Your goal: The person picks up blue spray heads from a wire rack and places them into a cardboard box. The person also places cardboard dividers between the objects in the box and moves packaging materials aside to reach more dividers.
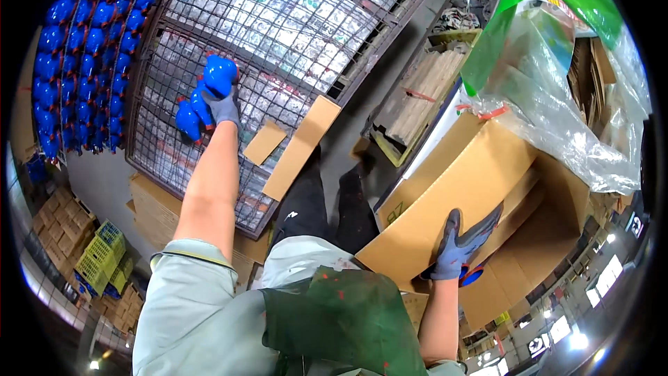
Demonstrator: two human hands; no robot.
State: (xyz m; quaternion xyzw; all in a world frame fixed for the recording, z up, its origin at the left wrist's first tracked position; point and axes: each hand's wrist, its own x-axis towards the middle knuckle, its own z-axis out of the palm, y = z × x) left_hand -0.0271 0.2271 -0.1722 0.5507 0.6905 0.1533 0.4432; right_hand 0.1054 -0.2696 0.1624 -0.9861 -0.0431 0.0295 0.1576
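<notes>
My left hand (224,107), in a grey glove, is closed on a glossy blue rounded piece with a red rim (220,75), over a wire-mesh cage (229,35). More blue pieces (188,120) of the same kind sit just left of that hand on the mesh. My right hand (459,245), gloved too, lies against the wall of an open cardboard box (445,195) with its thumb and fingers apart. Beside its wrist shows a small blue piece with a red edge (472,277), mostly hidden. The inside of the box is only partly visible.
Strings of blue pieces (87,56) hang at the far left. Two cardboard strips (303,146) lie on the cage's near edge. A clear plastic bag with a green band (543,111) covers the far right. Yellow crates (101,257) and stacked cartons (62,226) stand lower left.
</notes>
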